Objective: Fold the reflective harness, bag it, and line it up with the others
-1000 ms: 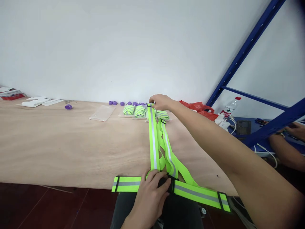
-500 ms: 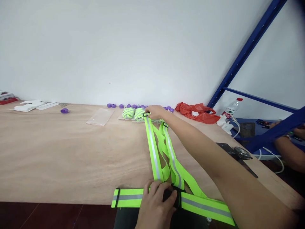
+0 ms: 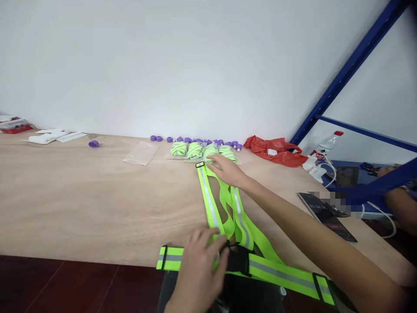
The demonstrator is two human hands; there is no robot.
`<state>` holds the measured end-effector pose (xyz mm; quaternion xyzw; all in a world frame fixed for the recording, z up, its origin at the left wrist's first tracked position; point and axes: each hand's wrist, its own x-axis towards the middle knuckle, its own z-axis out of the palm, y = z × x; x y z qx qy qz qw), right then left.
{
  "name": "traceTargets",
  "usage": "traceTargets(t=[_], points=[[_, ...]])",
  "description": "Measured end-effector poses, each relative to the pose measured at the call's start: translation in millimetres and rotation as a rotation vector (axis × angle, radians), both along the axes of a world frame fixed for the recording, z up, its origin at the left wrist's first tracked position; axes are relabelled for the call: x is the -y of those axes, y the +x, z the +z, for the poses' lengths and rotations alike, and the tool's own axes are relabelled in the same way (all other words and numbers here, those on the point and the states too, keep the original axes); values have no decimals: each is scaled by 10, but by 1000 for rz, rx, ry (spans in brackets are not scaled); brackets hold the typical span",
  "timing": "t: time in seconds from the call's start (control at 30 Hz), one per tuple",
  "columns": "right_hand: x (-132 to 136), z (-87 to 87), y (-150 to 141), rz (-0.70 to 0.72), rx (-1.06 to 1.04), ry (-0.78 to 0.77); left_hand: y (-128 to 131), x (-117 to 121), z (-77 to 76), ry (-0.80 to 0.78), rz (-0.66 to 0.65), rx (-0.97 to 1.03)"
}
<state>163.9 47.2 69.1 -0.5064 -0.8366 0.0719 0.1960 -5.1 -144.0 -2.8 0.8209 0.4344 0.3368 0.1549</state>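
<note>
A neon-green reflective strap harness (image 3: 210,204) lies on the plywood table (image 3: 81,204). Its two long straps run away from me, and its waist belt (image 3: 280,274) crosses the front edge. My left hand (image 3: 200,261) curls over the belt beside the black buckle (image 3: 237,260). My right hand (image 3: 228,171) reaches out and lies flat, fingers spread, on the far part of the straps. The black-tipped end of the left strap (image 3: 200,165) lies free just left of those fingers.
Several rolled green bundles in clear bags (image 3: 194,150) and small purple caps (image 3: 169,139) line the wall. A clear bag (image 3: 140,153), a red plastic bag (image 3: 276,152), a bottle (image 3: 325,145), a dark phone (image 3: 325,214), a blue rack (image 3: 355,65) and another person's arm (image 3: 399,204) are nearby.
My right hand has let go of the strap end it held stretched near the bundles. It has drawn back toward me and now lies flat on the straps. My left hand stays on the belt.
</note>
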Motion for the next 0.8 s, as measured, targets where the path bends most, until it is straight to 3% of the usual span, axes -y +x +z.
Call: traceTargets(t=[0.13,0.27,0.4,0.5,0.6,0.8], points=[[863,-171,401,-52,-104,-62,-106,-279,76,-137,226,-29],[1383,-510,657,10,-289,-211,-24,-415,89,-216,265,-85],[1504,-617,638,175,-277,-266,81,-302,-1,-60,228,-55],[1469,-636,572,294,-145,-225,128,-146,-78,68,46,-102],[1426,-677,552,330,-32,-153,159,-30,-99,23,-97,-262],[1464,-676,632,296,39,-187,49,-34,-49,-100,-143,-430]])
